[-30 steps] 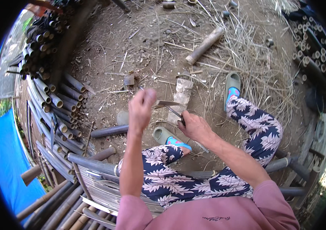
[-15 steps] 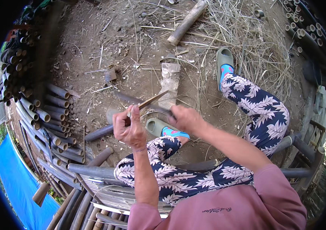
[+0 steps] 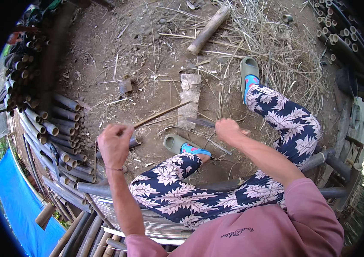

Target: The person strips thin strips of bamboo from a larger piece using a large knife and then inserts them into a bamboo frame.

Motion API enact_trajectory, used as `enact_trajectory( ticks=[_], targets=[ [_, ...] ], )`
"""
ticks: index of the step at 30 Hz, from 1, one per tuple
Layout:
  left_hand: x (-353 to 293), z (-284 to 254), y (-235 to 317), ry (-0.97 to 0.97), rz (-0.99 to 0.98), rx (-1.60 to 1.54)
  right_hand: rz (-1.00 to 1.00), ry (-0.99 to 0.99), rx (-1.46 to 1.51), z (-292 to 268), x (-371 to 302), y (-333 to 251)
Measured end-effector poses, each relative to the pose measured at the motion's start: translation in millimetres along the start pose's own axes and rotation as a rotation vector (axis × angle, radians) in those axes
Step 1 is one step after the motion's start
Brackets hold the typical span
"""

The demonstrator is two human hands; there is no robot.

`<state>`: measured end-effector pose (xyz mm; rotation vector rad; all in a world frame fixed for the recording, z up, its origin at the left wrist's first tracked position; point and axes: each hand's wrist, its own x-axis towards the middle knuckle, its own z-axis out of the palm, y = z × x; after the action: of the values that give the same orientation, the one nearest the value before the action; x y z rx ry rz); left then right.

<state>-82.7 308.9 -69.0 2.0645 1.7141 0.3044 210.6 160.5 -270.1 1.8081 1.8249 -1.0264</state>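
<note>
My left hand (image 3: pixel 115 144) is closed around the near end of a thin bamboo strip (image 3: pixel 162 113), which slants up to the right. A finer, paler sliver runs just below that strip toward the same hand; whether the two are joined I cannot tell. My right hand (image 3: pixel 228 129) grips a knife by its handle. The dark knife blade (image 3: pixel 201 122) points left, apart from the strip's tip. Under it, on the ground, lies a flat pale piece of wood (image 3: pixel 190 92).
Bamboo poles (image 3: pixel 68 124) are stacked at the left, with more bamboo tubes (image 3: pixel 340 32) at the upper right. A log (image 3: pixel 209 30) and a heap of dry fibres (image 3: pixel 280 51) lie on the dirt ahead. A small wooden block (image 3: pixel 125 86) sits left of the pale wood.
My hands have moved apart: the left went left with the strip, the right went right with the knife. The blade, earlier right beside the strip, is now clear of it.
</note>
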Motion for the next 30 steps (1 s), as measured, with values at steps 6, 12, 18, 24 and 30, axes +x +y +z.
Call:
enact_trajectory(
  ticks=[6,12,18,24,30],
  targets=[
    [-36.7,40.8,-34.3,-0.939,-0.241,0.079,0.356,0.056,0.321,-98.4,-91.6,12.9],
    [-144.1,168.6,-45.6,-0.760,-0.468,-0.520,-0.219,0.731,0.601,-108.2,-142.3,8.4],
    [-200.0,117.6,53.4,-0.358,-0.729,-1.163,-0.300,0.870,0.530,-107.8,-169.8,-14.7],
    [-229.3,62.6,110.3,-0.123,-0.452,-1.152,-0.391,0.805,0.360,-108.5,-200.3,-46.3],
    [-237.8,41.3,132.3,-0.053,-0.338,-0.908,-0.548,0.762,0.175,-86.9,-221.4,-59.1]
  ],
)
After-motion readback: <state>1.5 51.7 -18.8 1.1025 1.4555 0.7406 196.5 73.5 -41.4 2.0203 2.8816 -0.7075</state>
